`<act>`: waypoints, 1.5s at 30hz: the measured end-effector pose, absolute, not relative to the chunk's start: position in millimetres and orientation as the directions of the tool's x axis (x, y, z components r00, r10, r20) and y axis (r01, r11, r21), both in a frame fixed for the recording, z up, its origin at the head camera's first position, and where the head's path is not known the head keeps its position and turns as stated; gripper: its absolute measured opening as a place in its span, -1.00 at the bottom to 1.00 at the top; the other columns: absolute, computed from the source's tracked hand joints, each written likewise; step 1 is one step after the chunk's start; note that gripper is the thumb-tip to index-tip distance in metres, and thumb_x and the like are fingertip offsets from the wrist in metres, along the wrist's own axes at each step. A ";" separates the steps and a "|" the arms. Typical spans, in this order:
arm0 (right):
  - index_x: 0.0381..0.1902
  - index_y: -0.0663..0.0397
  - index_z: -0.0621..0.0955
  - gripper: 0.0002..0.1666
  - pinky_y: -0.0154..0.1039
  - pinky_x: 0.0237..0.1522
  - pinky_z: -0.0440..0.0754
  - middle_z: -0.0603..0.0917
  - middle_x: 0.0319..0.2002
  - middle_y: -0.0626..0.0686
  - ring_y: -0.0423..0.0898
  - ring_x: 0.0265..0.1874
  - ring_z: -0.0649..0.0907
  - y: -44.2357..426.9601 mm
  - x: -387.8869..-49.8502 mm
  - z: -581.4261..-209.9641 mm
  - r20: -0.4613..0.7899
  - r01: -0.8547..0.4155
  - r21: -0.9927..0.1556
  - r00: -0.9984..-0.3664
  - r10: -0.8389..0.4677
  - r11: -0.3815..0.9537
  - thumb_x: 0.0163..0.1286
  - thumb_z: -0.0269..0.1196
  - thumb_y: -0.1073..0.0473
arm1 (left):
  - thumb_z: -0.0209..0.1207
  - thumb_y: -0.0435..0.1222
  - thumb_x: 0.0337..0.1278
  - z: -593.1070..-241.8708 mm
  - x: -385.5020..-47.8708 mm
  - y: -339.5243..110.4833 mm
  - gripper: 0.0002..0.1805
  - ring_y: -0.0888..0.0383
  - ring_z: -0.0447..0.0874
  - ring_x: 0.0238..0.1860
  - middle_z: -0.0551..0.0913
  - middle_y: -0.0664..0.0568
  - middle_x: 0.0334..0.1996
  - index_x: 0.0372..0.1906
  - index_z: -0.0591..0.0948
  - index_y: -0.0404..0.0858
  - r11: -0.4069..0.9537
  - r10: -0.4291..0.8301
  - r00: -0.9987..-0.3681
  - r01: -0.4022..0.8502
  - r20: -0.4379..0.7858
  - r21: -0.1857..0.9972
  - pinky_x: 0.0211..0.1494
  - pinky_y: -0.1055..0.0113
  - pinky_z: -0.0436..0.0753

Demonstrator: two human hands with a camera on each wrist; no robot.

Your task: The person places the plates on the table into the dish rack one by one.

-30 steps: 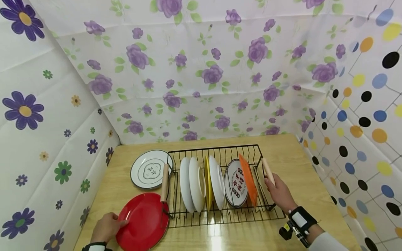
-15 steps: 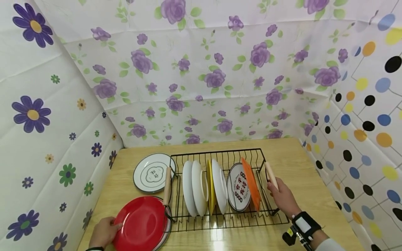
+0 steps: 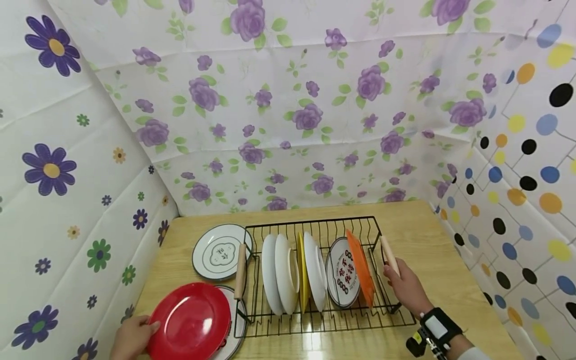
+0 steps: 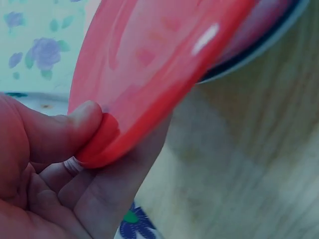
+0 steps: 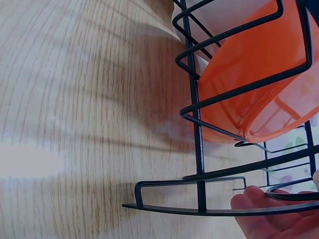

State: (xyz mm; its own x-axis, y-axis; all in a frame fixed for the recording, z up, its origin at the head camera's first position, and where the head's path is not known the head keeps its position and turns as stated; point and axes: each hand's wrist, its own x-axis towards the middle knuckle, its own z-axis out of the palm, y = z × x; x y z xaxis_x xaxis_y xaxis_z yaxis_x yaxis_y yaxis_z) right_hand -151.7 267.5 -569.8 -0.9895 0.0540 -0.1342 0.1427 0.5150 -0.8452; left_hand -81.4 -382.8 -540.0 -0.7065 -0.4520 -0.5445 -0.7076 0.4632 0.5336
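My left hand (image 3: 130, 336) pinches the left rim of a red plate (image 3: 191, 320). In the left wrist view its thumb lies on top and the fingers underneath, with the plate tilted. Partly covered by the red plate is a white dark-rimmed plate (image 3: 237, 320) on the table. My right hand (image 3: 408, 287) holds the right wooden handle (image 3: 389, 255) of a black wire dish rack (image 3: 310, 222). Standing in the rack are several white plates (image 3: 271, 275), a yellow plate (image 3: 302, 275), a patterned white plate (image 3: 342, 272) and an orange plate (image 3: 360, 267).
Another white plate (image 3: 220, 250) with a printed centre lies flat behind the red one, left of the rack. The rack's left wooden handle (image 3: 240, 272) stands close to both. Patterned sheets hang behind and on both sides of the wooden table (image 3: 414, 225).
The red plate has shifted left in my left hand, uncovering part of the white plate beneath it. My right hand stays on the rack handle. The head view has shifted slightly.
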 end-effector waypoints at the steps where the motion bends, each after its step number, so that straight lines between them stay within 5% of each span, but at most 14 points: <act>1: 0.42 0.25 0.36 -0.44 -0.10 0.02 0.74 0.63 0.10 0.33 0.18 0.12 0.67 267.4 -151.8 -569.3 -0.135 0.145 -0.844 -0.989 0.057 0.517 0.72 -0.03 -0.05 | 0.11 -0.43 0.49 -536.6 -81.5 -384.0 -0.50 -0.04 0.71 -0.30 0.65 -0.47 -0.14 0.32 0.36 -0.73 0.456 -0.455 -0.707 -0.707 -0.542 0.540 -0.25 0.18 0.80; 7: 0.35 0.21 0.40 -0.51 -0.27 -0.11 0.64 0.62 0.00 0.26 0.09 0.02 0.68 266.4 -150.7 -566.6 -0.153 0.164 -0.841 -0.986 0.063 0.515 0.72 -0.01 -0.03 | 0.13 -0.40 0.50 -518.1 -83.1 -398.1 -0.42 0.05 0.72 -0.36 0.72 -0.36 -0.24 0.38 0.29 -0.74 0.366 -0.424 -0.711 -0.701 -0.561 0.612 -0.22 0.16 0.80; 15: 0.35 0.24 0.40 -0.53 -0.20 -0.03 0.70 0.61 -0.02 0.26 0.10 0.02 0.67 267.2 -152.2 -566.0 -0.136 0.147 -0.852 -0.989 0.058 0.503 0.72 0.00 0.02 | 0.17 -0.33 0.50 -481.9 -91.0 -397.5 -0.37 0.09 0.78 -0.38 0.75 -0.39 -0.22 0.37 0.31 -0.76 0.350 -0.386 -0.783 -0.613 -0.487 0.709 -0.22 0.11 0.83; 23: 0.35 0.25 0.40 -0.52 -0.21 -0.04 0.70 0.60 -0.05 0.26 0.09 -0.02 0.66 266.9 -152.7 -565.7 -0.130 0.140 -0.845 -0.990 0.055 0.516 0.72 0.00 0.02 | 0.19 -0.22 0.51 -443.7 -108.4 -360.5 -0.32 0.10 0.84 -0.36 0.78 -0.34 -0.10 0.45 0.33 -0.62 0.342 -0.373 -0.830 -0.539 -0.416 0.770 -0.19 0.17 0.84; 32: 0.49 0.21 0.31 -0.41 -0.28 -0.32 0.52 0.60 -0.03 0.30 0.01 -0.20 0.60 270.3 -151.9 -564.3 -0.159 0.161 -0.829 -0.986 0.050 0.536 0.72 -0.01 -0.03 | 0.15 -0.28 0.53 -414.3 -131.3 -305.1 -0.48 0.14 0.86 -0.38 0.83 -0.03 -0.31 0.35 0.47 -0.60 0.351 -0.236 -0.921 -0.379 -0.311 0.856 -0.25 0.26 0.82; 40: 0.53 0.18 0.27 -0.35 -0.25 -0.46 0.41 0.50 -0.27 0.13 -0.09 -0.44 0.44 271.6 -152.2 -561.3 -0.191 0.193 -0.817 -0.980 0.062 0.544 0.71 0.00 -0.08 | 0.19 -0.34 0.48 -397.5 -153.0 -248.3 -0.61 0.12 0.84 -0.43 0.81 -0.04 -0.35 0.21 0.59 -0.56 0.320 -0.090 -0.970 -0.242 -0.225 0.916 -0.28 0.25 0.82; 43: 0.57 0.21 0.20 -0.26 -0.21 -0.39 0.47 0.53 -0.15 0.23 -0.01 -0.36 0.50 271.9 -153.9 -556.2 -0.201 0.198 -0.809 -0.978 0.055 0.553 0.71 -0.04 -0.16 | 0.21 -0.36 0.46 -393.1 -161.5 -226.0 -0.63 0.11 0.84 -0.44 0.80 -0.07 -0.34 0.17 0.63 -0.56 0.293 -0.042 -0.978 -0.207 -0.204 0.934 -0.28 0.23 0.82; 45: 0.62 0.25 0.12 -0.15 -0.04 -0.17 0.64 0.54 0.12 0.39 0.19 -0.12 0.62 273.6 -156.3 -548.2 -0.189 0.179 -0.801 -0.981 0.043 0.571 0.71 -0.11 -0.24 | 0.22 -0.35 0.45 -390.9 -166.5 -212.6 -0.65 0.13 0.84 -0.44 0.80 -0.07 -0.33 0.15 0.65 -0.55 0.270 -0.016 -0.982 -0.184 -0.187 0.945 -0.28 0.24 0.82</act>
